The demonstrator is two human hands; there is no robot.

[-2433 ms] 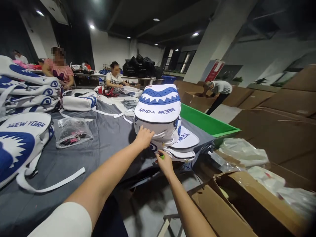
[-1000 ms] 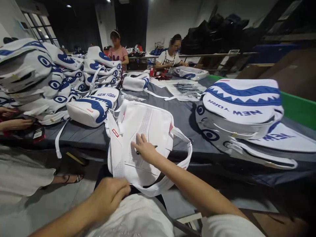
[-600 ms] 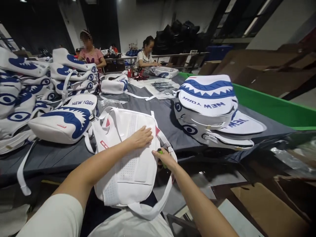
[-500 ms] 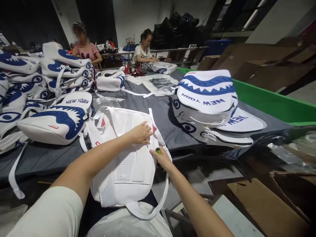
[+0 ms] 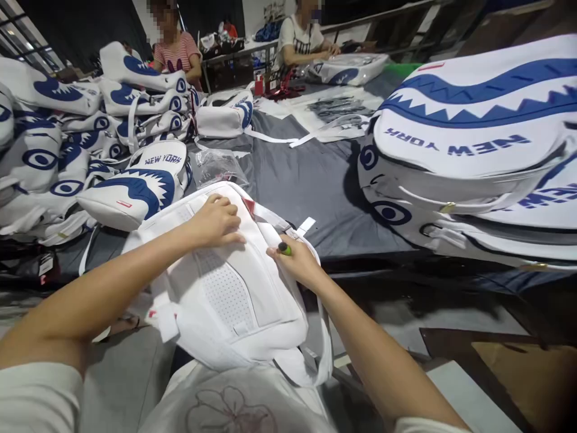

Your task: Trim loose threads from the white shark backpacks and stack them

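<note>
A white backpack [image 5: 274, 288] lies tilted at the table's near edge, against my front, its dotted back panel and straps facing up. Palm down on its upper part rests my left hand [image 5: 215, 222], fingers bent and thumb apart, with no fold visibly gripped. At the bag's right edge, my right hand [image 5: 295, 258] is closed around a small green tool with a black end [image 5: 283, 248]. The rest of that tool is hidden in the fist, so its kind does not show. The right fingertips touch the bag's side beside a strap [image 5: 270, 218].
White-and-blue shark-face backpacks [image 5: 58, 162] are heaped at left; one [image 5: 135, 186] lies nearer. More are stacked at right [image 5: 451, 144]. Clear plastic wrap [image 5: 220, 168] lies on the dark tablecloth [image 5: 306, 186]. Two people [image 5: 178, 54] [image 5: 302, 39] work across the table.
The backpack has turned and tilted, its top swinging left. My left hand has shifted left and up on it. The view has moved closer to the right-hand stack.
</note>
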